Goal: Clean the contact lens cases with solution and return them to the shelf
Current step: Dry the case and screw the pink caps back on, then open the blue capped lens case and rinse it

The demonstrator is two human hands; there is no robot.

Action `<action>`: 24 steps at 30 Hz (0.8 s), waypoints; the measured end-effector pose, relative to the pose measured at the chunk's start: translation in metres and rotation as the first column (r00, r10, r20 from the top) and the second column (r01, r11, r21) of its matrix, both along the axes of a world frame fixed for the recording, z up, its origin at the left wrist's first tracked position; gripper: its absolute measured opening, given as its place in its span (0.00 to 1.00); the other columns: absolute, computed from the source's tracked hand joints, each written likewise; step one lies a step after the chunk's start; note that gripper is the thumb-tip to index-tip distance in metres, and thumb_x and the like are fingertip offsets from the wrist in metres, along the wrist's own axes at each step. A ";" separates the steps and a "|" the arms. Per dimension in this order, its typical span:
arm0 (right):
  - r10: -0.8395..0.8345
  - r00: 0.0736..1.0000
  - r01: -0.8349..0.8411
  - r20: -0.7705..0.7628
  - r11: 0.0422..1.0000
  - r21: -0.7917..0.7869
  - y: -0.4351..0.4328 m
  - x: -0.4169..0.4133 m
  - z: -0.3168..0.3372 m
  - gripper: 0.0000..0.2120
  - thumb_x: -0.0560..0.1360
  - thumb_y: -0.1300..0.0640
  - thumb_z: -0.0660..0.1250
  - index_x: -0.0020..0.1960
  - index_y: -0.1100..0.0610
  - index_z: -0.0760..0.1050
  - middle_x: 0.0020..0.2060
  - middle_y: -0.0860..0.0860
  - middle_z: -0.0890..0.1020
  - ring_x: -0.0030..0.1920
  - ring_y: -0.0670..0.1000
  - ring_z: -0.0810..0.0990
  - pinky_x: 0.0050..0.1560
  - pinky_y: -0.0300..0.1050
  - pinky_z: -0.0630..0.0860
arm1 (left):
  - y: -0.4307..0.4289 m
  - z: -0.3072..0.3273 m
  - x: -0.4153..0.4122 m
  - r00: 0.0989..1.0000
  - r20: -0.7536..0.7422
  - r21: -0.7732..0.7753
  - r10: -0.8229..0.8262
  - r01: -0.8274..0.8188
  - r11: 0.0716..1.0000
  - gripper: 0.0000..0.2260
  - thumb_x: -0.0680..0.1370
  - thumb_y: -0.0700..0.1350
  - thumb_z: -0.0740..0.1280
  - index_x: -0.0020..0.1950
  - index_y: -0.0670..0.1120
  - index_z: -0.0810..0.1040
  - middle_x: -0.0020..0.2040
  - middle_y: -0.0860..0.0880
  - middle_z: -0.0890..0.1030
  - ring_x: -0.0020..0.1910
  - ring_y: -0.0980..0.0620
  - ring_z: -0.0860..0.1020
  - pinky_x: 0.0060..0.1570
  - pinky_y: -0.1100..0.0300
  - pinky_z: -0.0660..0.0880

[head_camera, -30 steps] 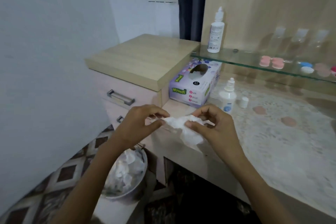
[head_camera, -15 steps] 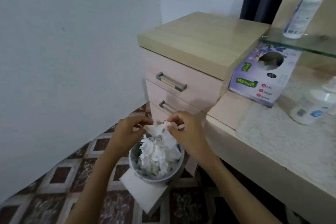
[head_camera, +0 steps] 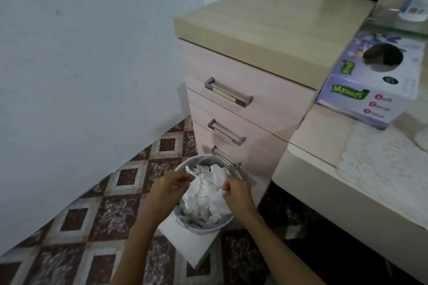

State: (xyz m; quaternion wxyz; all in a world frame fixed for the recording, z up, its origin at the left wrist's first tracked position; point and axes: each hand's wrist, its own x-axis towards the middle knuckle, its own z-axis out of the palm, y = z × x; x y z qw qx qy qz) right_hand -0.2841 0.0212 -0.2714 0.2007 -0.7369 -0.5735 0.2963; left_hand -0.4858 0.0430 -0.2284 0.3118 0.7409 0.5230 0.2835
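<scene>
Head view: both hands hover over a round grey waste bin (head_camera: 203,229) heaped with crumpled white tissue (head_camera: 206,192). The bin sits on patterned tile floor (head_camera: 104,215) beside a pale pink three-drawer cabinet (head_camera: 254,104). Left hand (head_camera: 170,190) pinches a tissue corner at the heap's top. Right hand (head_camera: 237,193) has its fingers curled against the heap; grasp or release cannot be told. White solution bottle (head_camera: 414,10), base only, stands on the glass shelf (head_camera: 389,22) at top right, above a purple tissue box (head_camera: 370,90).
</scene>
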 end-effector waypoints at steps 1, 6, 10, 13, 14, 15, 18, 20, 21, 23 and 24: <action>0.014 1.000 -0.014 0.007 1.000 -0.021 -0.001 0.000 -0.007 0.08 0.73 0.68 0.61 0.41 0.57 0.74 0.45 0.54 0.80 0.44 0.49 0.76 0.40 0.35 0.67 | 0.000 -0.002 0.000 1.000 0.000 -0.006 0.001 -0.001 1.000 0.19 0.74 0.35 0.69 0.45 0.62 0.78 0.45 0.72 0.79 0.45 0.65 0.79 0.43 0.75 0.72; 0.106 0.994 -0.106 -0.012 0.982 -0.154 -0.006 0.001 -0.027 0.14 0.73 0.70 0.59 0.51 0.61 0.80 0.51 0.55 0.80 0.52 0.54 0.78 0.47 0.39 0.73 | -0.002 -0.010 -0.003 1.000 -0.011 -0.037 -0.007 0.007 0.999 0.16 0.74 0.34 0.69 0.47 0.58 0.80 0.45 0.71 0.79 0.45 0.66 0.79 0.44 0.75 0.72; 0.119 0.992 -0.123 -0.045 0.987 -0.107 -0.005 0.007 -0.017 0.13 0.72 0.71 0.58 0.47 0.58 0.76 0.49 0.54 0.77 0.53 0.55 0.77 0.43 0.36 0.73 | -0.002 -0.014 -0.004 1.000 -0.015 -0.049 -0.009 0.008 0.999 0.15 0.74 0.35 0.69 0.48 0.58 0.81 0.47 0.67 0.81 0.45 0.64 0.80 0.46 0.71 0.75; 0.119 0.992 -0.121 -0.049 0.992 -0.041 -0.004 0.009 -0.001 0.19 0.72 0.67 0.61 0.63 0.58 0.73 0.64 0.54 0.71 0.64 0.53 0.71 0.60 0.42 0.71 | -0.002 -0.011 0.001 1.000 -0.019 -0.051 -0.006 0.005 0.999 0.16 0.75 0.36 0.69 0.48 0.59 0.80 0.46 0.66 0.81 0.45 0.64 0.80 0.45 0.73 0.74; 0.120 0.991 -0.122 -0.067 0.992 -0.026 -0.005 0.009 0.006 0.22 0.73 0.66 0.62 0.66 0.57 0.71 0.66 0.53 0.69 0.67 0.53 0.68 0.64 0.44 0.69 | -0.002 -0.009 0.004 1.000 -0.023 -0.052 -0.004 0.003 0.999 0.16 0.75 0.36 0.69 0.47 0.59 0.80 0.46 0.64 0.82 0.45 0.64 0.80 0.45 0.74 0.73; 0.127 0.988 -0.128 -0.083 0.992 -0.007 -0.005 0.009 0.014 0.22 0.73 0.65 0.63 0.66 0.56 0.71 0.67 0.53 0.69 0.67 0.52 0.67 0.66 0.45 0.68 | -0.003 -0.007 0.007 1.000 -0.023 -0.053 -0.003 0.002 0.999 0.15 0.75 0.36 0.69 0.47 0.59 0.80 0.44 0.62 0.83 0.45 0.64 0.80 0.44 0.75 0.73; 0.149 0.984 -0.141 -0.098 0.986 0.086 -0.007 0.006 0.041 0.18 0.74 0.62 0.65 0.64 0.53 0.73 0.63 0.50 0.71 0.63 0.51 0.70 0.64 0.46 0.70 | -0.004 0.007 0.021 1.000 -0.023 -0.024 -0.010 0.009 1.000 0.15 0.75 0.37 0.68 0.47 0.59 0.80 0.43 0.64 0.82 0.46 0.65 0.79 0.42 0.74 0.73; 0.155 0.980 -0.136 -0.121 0.979 0.155 -0.011 0.003 0.066 0.17 0.74 0.61 0.66 0.62 0.52 0.75 0.60 0.48 0.73 0.60 0.49 0.72 0.61 0.44 0.71 | -0.005 0.018 0.029 1.000 -0.013 0.015 -0.017 0.017 1.000 0.18 0.75 0.37 0.68 0.47 0.62 0.78 0.44 0.70 0.80 0.46 0.65 0.79 0.42 0.68 0.75; 0.166 0.976 -0.137 -0.143 0.972 0.191 -0.014 0.002 0.079 0.16 0.75 0.61 0.66 0.61 0.52 0.75 0.58 0.47 0.73 0.57 0.47 0.73 0.60 0.42 0.71 | -0.006 0.023 0.034 1.000 -0.001 0.033 -0.018 0.018 0.999 0.18 0.75 0.37 0.68 0.47 0.63 0.77 0.45 0.71 0.79 0.46 0.64 0.79 0.42 0.64 0.76; 0.202 0.962 -0.145 -0.183 0.948 0.284 -0.021 0.001 0.108 0.14 0.75 0.61 0.66 0.59 0.53 0.77 0.54 0.46 0.74 0.50 0.42 0.72 0.55 0.36 0.70 | -0.006 0.036 0.043 1.000 0.022 0.073 -0.013 0.011 0.997 0.15 0.75 0.39 0.68 0.48 0.61 0.79 0.45 0.65 0.81 0.45 0.63 0.79 0.42 0.61 0.77; 0.216 0.955 -0.142 -0.204 0.935 0.325 -0.026 0.002 0.122 0.13 0.75 0.61 0.66 0.58 0.53 0.77 0.53 0.46 0.74 0.46 0.39 0.71 0.53 0.33 0.70 | -0.007 0.044 0.048 0.999 0.031 0.097 -0.022 0.019 0.995 0.11 0.75 0.41 0.68 0.48 0.58 0.81 0.44 0.63 0.82 0.45 0.63 0.79 0.44 0.62 0.77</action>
